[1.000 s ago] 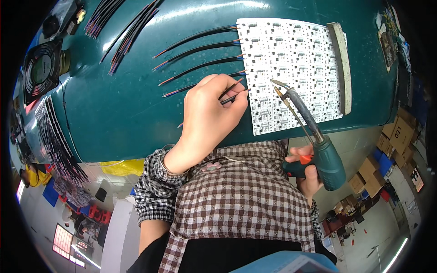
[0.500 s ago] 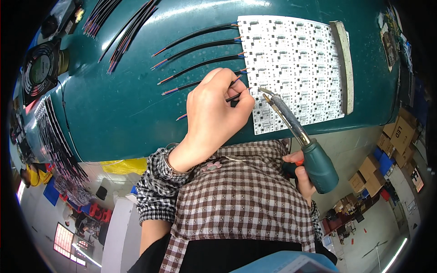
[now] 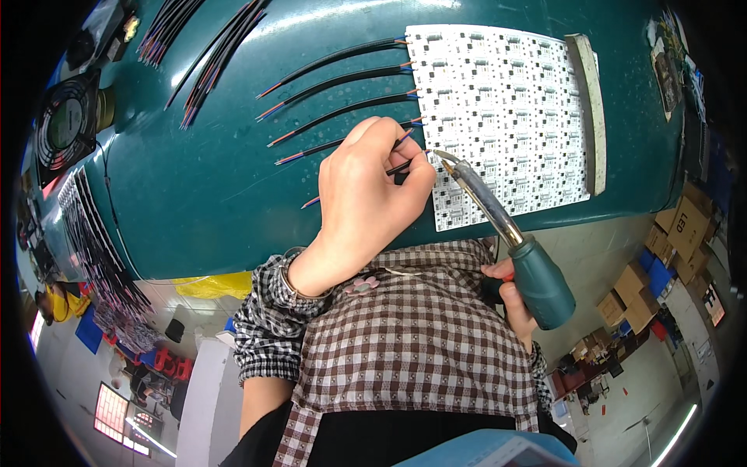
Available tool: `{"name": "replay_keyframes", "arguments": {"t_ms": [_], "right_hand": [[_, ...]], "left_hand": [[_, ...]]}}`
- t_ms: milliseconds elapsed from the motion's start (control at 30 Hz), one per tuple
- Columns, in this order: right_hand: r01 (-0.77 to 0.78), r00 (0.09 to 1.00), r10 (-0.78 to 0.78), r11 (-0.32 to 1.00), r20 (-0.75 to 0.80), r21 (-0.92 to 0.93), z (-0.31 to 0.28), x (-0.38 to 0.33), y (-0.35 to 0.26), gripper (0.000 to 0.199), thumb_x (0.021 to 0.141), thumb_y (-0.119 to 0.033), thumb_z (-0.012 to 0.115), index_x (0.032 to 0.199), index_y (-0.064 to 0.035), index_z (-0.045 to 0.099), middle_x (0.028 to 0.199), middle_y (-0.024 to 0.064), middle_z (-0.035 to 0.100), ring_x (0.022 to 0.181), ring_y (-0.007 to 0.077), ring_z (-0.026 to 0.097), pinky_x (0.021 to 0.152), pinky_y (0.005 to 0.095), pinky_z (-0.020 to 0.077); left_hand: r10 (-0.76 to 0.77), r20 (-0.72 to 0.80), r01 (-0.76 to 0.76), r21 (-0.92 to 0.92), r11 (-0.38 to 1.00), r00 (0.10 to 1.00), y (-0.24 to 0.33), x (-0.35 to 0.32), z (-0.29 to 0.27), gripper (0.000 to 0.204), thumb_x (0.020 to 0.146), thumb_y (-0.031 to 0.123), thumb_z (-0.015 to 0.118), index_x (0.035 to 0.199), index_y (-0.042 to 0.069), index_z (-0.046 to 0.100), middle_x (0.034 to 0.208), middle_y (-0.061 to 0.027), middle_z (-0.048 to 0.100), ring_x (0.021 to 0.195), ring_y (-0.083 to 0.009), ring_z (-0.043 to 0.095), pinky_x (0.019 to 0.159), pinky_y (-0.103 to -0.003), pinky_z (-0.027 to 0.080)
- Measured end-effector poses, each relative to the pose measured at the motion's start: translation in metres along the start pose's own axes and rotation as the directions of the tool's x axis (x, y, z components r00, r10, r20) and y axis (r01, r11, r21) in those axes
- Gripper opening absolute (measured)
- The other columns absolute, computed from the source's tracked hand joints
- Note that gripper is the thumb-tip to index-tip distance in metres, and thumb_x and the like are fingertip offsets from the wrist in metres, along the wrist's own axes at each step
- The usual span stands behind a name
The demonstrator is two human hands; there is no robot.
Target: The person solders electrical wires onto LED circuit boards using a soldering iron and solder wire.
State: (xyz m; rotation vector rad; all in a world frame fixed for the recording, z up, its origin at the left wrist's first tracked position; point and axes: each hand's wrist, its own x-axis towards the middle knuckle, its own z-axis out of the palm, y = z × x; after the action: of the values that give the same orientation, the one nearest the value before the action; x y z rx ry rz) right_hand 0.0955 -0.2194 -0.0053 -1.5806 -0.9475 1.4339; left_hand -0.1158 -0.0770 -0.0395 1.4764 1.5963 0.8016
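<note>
My left hand point(image 3: 372, 191) is closed on a black-sheathed cable point(image 3: 399, 166), pinching it at the left edge of a white circuit board panel point(image 3: 510, 117). My right hand point(image 3: 515, 300) grips a soldering gun point(image 3: 542, 282) with a dark green body. Its bent tip lies at the panel's left edge, right beside the cable's end; whether they touch I cannot tell. Farther up that edge, several black cables point(image 3: 338, 78) with red and blue ends run leftward from the panel. The fingers of my right hand are partly hidden behind the gun.
A pale metal bar point(image 3: 589, 117) lies along the panel's right edge on the green table point(image 3: 210, 179). Bundles of cables point(image 3: 222, 58) lie at the far left, and more cables point(image 3: 101, 241) hang over the left edge. A black fan point(image 3: 66, 124) stands nearby.
The soldering gun has shifted slightly left, bringing its tip from over the panel to its edge by the cable end. My left hand keeps its hold in nearly the same place.
</note>
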Motion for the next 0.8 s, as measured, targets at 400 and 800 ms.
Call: {"name": "replay_keyframes", "arguments": {"t_ms": [400, 800], "right_hand": [[-0.005, 1.0, 0.005, 0.999, 0.001, -0.035, 0.0, 0.001, 0.004, 0.036, 0.087, -0.012, 0.07, 0.114, 0.0073, 0.055, 0.094, 0.0137, 0.065, 0.089, 0.0224, 0.065, 0.084, 0.0405, 0.0565], [0.105, 0.993, -0.098, 0.989, 0.072, -0.106, -0.005, 0.002, -0.004, 0.049, 0.085, -0.018, 0.074, 0.121, 0.0085, 0.053, 0.105, 0.0175, 0.066, 0.095, 0.0258, 0.068, 0.086, 0.0387, 0.0565]], "left_hand": [[-0.002, -0.005, 0.002, -0.002, 1.0, 1.0, 0.0, 0.0, 0.001, 0.017, 0.07, 0.001, 0.068, 0.07, 0.002, 0.051, 0.068, -0.0065, 0.056, 0.052, -0.0206, 0.056, 0.046, -0.031, 0.043], [0.009, -0.008, -0.009, 0.012, 1.0, 1.0, -0.001, 0.0, 0.003, 0.016, 0.07, 0.002, 0.068, 0.07, 0.002, 0.051, 0.067, -0.0068, 0.056, 0.052, -0.0212, 0.056, 0.046, -0.032, 0.043]]}}
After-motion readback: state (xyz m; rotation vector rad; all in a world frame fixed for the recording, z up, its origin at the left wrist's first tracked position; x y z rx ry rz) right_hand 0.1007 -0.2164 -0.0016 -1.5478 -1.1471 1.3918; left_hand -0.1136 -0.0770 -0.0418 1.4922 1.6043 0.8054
